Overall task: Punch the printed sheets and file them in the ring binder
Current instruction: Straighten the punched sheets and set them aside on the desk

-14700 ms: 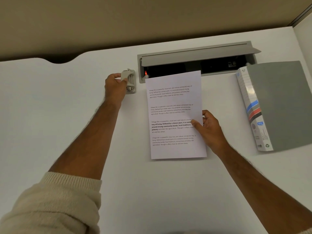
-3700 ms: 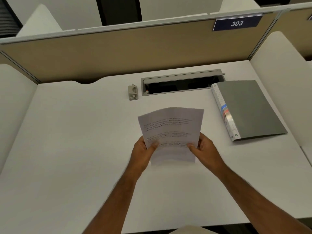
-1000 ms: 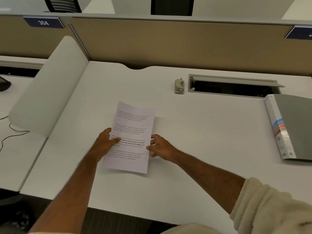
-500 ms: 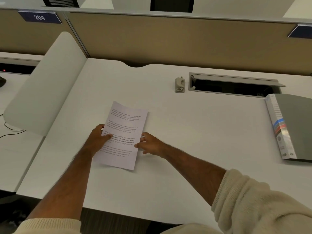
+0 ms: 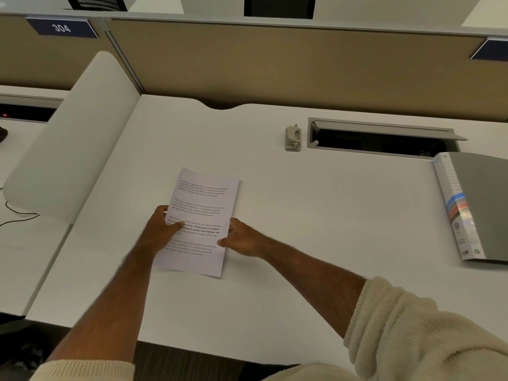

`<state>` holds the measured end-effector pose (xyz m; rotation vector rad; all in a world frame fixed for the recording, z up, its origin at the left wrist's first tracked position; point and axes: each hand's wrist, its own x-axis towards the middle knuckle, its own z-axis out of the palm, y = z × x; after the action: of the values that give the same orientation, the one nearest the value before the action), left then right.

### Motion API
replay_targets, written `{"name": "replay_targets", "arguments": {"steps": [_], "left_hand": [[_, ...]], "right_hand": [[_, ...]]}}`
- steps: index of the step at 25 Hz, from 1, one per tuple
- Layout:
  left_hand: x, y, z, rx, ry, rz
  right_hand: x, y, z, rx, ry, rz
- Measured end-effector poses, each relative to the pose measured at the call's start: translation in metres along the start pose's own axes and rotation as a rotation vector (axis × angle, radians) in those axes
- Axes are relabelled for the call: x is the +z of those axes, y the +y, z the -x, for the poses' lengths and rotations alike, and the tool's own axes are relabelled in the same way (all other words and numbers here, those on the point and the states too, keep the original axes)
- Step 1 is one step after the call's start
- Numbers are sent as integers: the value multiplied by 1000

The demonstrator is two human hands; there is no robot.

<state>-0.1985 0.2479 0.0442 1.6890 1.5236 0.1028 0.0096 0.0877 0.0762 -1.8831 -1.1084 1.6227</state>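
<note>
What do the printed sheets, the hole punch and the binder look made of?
Printed sheets: thin matte white paper, lying flat, black text. Hole punch: beige, probably plastic with small metal parts; too small for certainty. Ring binder: grey matte cover, glossy labelled spine, likely plastic-coated board.

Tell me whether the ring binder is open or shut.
Shut: the ring binder lies flat on the desk, grey cover closed, no rings showing.

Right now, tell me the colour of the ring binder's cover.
Grey; the ring binder has a white spine label with blue and red stripes, in the head view.
</note>
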Motion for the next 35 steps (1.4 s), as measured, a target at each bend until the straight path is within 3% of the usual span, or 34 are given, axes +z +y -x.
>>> {"name": "replay_targets", "arguments": {"steps": [11,17,25,35], "left_hand": [[10,-10,5,-109,212,-163],[48,20,31,91,290,-387],[121,79,60,362,179,-376],[238,140,110,649,-50,-453]], "right_hand": [[-11,29,2,40,144,344],[-40,68,29,3,315,494],[-84,134,72,50,488,572],[-123,226,148,173,582,595]]}}
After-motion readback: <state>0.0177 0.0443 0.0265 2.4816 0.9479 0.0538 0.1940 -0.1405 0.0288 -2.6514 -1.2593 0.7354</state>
